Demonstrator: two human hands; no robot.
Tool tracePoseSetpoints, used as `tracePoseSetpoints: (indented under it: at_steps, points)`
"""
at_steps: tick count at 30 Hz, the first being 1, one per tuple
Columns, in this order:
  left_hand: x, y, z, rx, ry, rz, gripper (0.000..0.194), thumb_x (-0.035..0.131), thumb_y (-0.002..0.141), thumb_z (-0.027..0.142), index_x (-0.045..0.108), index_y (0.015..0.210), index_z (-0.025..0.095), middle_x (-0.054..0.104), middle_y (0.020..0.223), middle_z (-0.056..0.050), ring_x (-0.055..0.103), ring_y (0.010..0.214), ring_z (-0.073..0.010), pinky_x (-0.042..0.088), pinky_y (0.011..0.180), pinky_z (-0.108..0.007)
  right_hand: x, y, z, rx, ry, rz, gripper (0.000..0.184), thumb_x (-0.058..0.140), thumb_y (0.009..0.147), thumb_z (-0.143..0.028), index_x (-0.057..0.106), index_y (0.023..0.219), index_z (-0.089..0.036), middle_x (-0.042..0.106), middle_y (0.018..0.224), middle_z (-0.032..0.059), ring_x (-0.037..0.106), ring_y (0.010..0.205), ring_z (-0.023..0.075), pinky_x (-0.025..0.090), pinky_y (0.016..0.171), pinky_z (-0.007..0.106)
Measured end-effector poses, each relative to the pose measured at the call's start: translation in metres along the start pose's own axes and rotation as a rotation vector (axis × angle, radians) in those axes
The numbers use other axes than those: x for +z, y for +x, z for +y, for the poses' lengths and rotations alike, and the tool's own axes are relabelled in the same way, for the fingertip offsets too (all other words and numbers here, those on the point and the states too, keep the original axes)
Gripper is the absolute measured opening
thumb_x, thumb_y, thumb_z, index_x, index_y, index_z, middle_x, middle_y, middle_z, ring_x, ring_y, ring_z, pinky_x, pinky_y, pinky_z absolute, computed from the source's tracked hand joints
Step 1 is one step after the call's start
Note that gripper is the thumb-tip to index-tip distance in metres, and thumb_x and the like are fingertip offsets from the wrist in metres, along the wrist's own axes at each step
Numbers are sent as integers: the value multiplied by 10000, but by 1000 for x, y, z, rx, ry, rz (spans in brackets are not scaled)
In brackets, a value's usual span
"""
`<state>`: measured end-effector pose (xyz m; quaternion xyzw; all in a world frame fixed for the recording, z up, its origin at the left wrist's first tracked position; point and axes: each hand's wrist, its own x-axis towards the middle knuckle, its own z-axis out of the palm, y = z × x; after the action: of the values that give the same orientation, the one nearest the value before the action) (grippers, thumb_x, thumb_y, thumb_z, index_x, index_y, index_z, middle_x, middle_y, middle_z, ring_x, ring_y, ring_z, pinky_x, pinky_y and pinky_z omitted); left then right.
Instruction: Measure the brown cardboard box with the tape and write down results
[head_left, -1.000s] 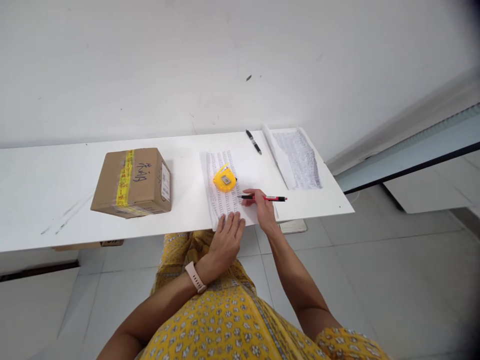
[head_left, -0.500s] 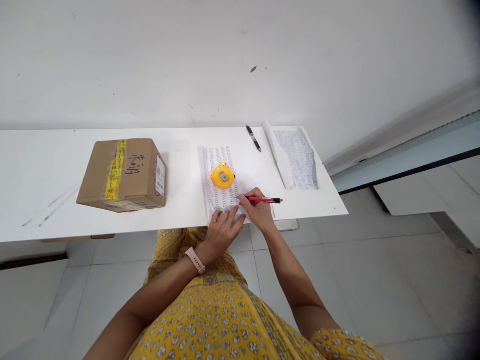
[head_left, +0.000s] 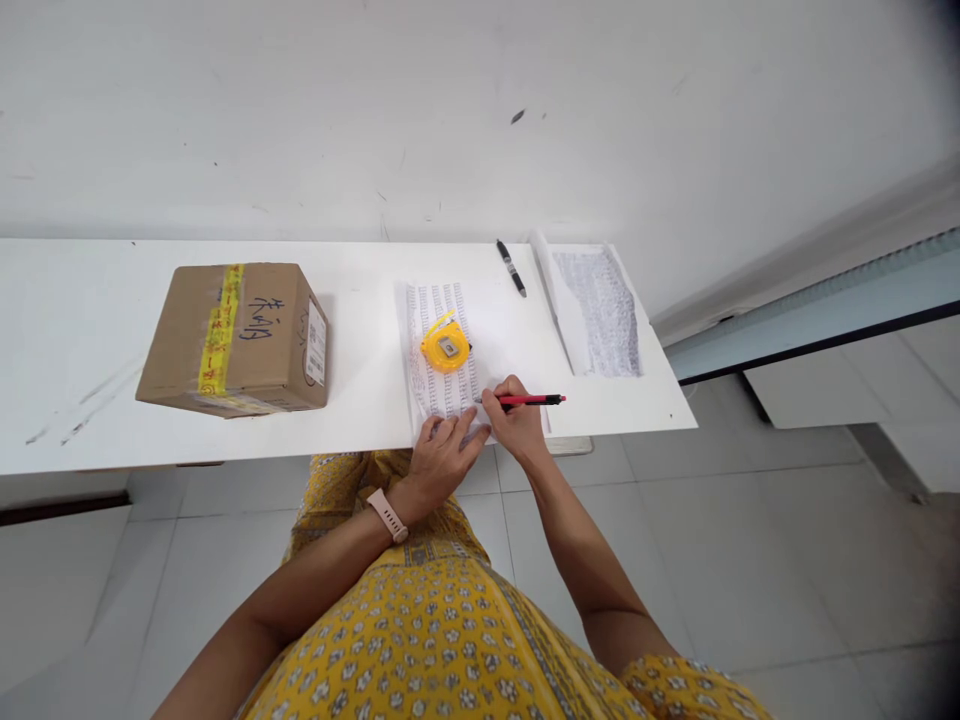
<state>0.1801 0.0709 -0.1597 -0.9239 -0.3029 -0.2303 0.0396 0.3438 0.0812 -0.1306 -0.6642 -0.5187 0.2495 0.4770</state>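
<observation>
Right hand (head_left: 517,415) is gripping a red pen (head_left: 541,399), left hand (head_left: 437,458) is resting on a paper (head_left: 452,396)

Fingers of the right hand are closing around the pen, and its tip is pointing at the paper; whether it is touching is too small to tell. Beside it, the left hand is lying loosely spread, grasping nothing, with its fingertips on the near edge of the paper. Just ahead of the left hand, a yellow tape measure (head_left: 445,347) is lying on the paper. Farther beyond the hands, a black pen (head_left: 511,268) is lying on the white surface (head_left: 367,380). To the right of the right hand, a second paper (head_left: 596,310) is lying. Well to the left of both hands, a cardboard box (head_left: 259,335) is standing.
</observation>
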Motion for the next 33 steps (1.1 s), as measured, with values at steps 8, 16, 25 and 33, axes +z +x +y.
tracePoseSetpoints:
  at_steps: [8, 16, 25, 33]
  points:
    - [0, 0, 0, -20, -30, -46, 354, 502, 973, 196, 583, 1312, 256, 597, 1403, -118, 631, 1107, -248, 445, 959, -458, 1, 0, 0, -9, -12, 4, 260, 544, 849, -359, 393, 671, -245, 401, 599, -57, 405, 563, 130, 368, 548, 269]
    - [-2, 1, 0, -19, -26, -49, 347, 495, 981, 203, 586, 1312, 252, 603, 1395, -120, 626, 1113, -246, 447, 955, -448, 0, -1, 3, -1, -10, -7, 244, 542, 843, -338, 387, 676, -248, 395, 595, -56, 405, 568, 134, 367, 553, 276]
    - [-2, -1, 0, -32, -74, -81, 369, 514, 969, 199, 577, 1327, 263, 590, 1409, -124, 619, 1136, -255, 445, 969, -458, 0, -1, 4, -18, -19, 8, 255, 540, 852, -345, 379, 678, -248, 384, 594, -57, 389, 564, 133, 353, 543, 276]
    - [-2, -1, 0, -24, -52, -69, 366, 491, 978, 194, 574, 1328, 263, 584, 1416, -120, 622, 1126, -256, 446, 965, -467, 1, -1, 5, -19, -15, 11, 259, 544, 843, -325, 372, 666, -249, 373, 586, -56, 388, 564, 133, 351, 539, 274]
